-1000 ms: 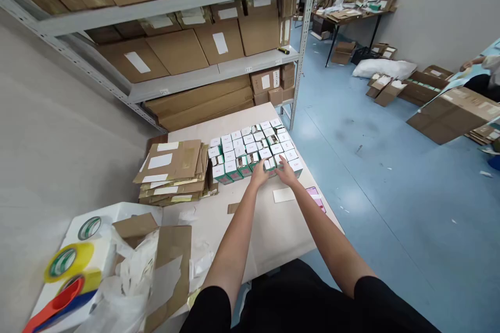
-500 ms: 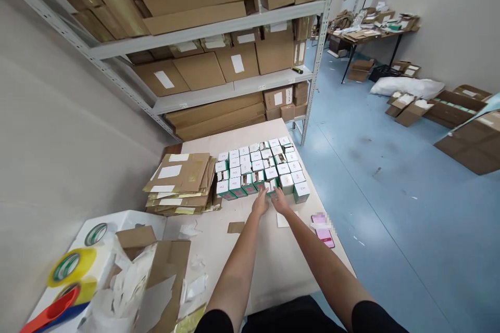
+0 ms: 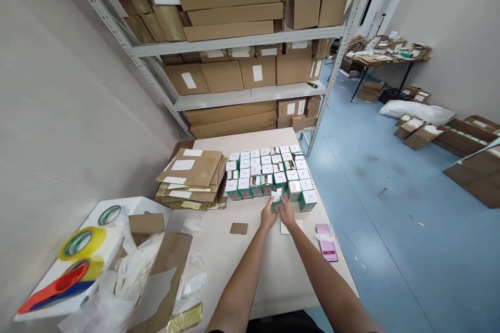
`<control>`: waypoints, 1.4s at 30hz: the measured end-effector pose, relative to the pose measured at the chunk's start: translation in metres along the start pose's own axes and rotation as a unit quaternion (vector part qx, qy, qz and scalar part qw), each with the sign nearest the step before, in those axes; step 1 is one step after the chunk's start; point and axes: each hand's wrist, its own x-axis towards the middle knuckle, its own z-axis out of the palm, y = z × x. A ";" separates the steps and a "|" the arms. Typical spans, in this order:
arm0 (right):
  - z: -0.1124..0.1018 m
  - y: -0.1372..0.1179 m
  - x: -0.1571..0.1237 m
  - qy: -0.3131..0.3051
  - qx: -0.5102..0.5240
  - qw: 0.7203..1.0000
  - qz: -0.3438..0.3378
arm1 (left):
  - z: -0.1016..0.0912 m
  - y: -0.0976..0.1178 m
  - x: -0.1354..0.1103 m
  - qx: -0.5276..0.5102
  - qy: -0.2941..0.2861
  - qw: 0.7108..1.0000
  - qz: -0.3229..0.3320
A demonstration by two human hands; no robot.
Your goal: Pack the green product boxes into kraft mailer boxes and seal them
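Observation:
Several small green-and-white boxes (image 3: 269, 173) stand packed in rows on the beige table (image 3: 250, 265). My left hand (image 3: 267, 217) and my right hand (image 3: 288, 213) meet just in front of the rows. Together they are closed round one small green-and-white box (image 3: 277, 198), held a little clear of the front row. A white slip of paper (image 3: 291, 227) lies on the table under my right hand. A pink phone (image 3: 326, 245) lies to the right, close to the table's edge.
A stack of flattened cardboard (image 3: 192, 183) lies left of the boxes. Tape rolls (image 3: 80, 242), a red-and-blue tape dispenser (image 3: 50, 290) and torn packaging fill the near left. Metal shelving (image 3: 242, 41) with cartons stands behind the table. Cartons and a white sack (image 3: 417, 112) lie on the blue floor.
Both hands have drawn back from the front row towards me with one small box between them. The camera has tilted up, showing more of the shelving.

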 end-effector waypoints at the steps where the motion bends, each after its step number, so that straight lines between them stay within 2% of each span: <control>1: 0.005 -0.001 -0.008 0.004 0.009 1.000 -0.011 | -0.005 -0.001 -0.009 0.004 0.009 1.000 -0.002; 5: 0.030 -0.011 -0.050 -0.010 0.020 0.999 -0.045 | -0.033 -0.010 -0.052 0.015 0.049 0.999 -0.006; 10: 0.070 -0.030 -0.113 -0.051 0.008 0.996 -0.066 | -0.081 -0.032 -0.118 0.028 0.079 0.996 -0.033; 16: 0.119 -0.056 -0.180 -0.096 -0.024 0.994 -0.049 | -0.139 -0.070 -0.182 0.051 0.076 0.993 -0.070; 20: 0.138 -0.064 -0.213 -0.125 -0.073 0.989 -0.010 | -0.158 -0.097 -0.206 0.029 0.052 0.995 -0.086; 24: 0.145 -0.062 -0.239 -0.141 -0.125 0.982 0.030 | -0.167 -0.117 -0.212 0.030 0.018 0.995 -0.097; 28: 0.149 -0.064 -0.252 -0.149 -0.149 0.977 0.028 | -0.183 -0.122 -0.201 0.108 -0.016 0.990 -0.090; 32: 0.153 -0.075 -0.253 -0.118 -0.151 0.981 0.041 | -0.199 -0.119 -0.188 0.187 -0.061 0.979 -0.048; 36: 0.156 -0.090 -0.251 -0.078 -0.154 0.983 0.064 | -0.204 -0.118 -0.187 0.210 -0.063 0.975 -0.023; 42: 0.157 -0.105 -0.251 -0.090 -0.186 0.977 0.059 | -0.207 -0.124 -0.192 0.207 -0.082 0.975 0.014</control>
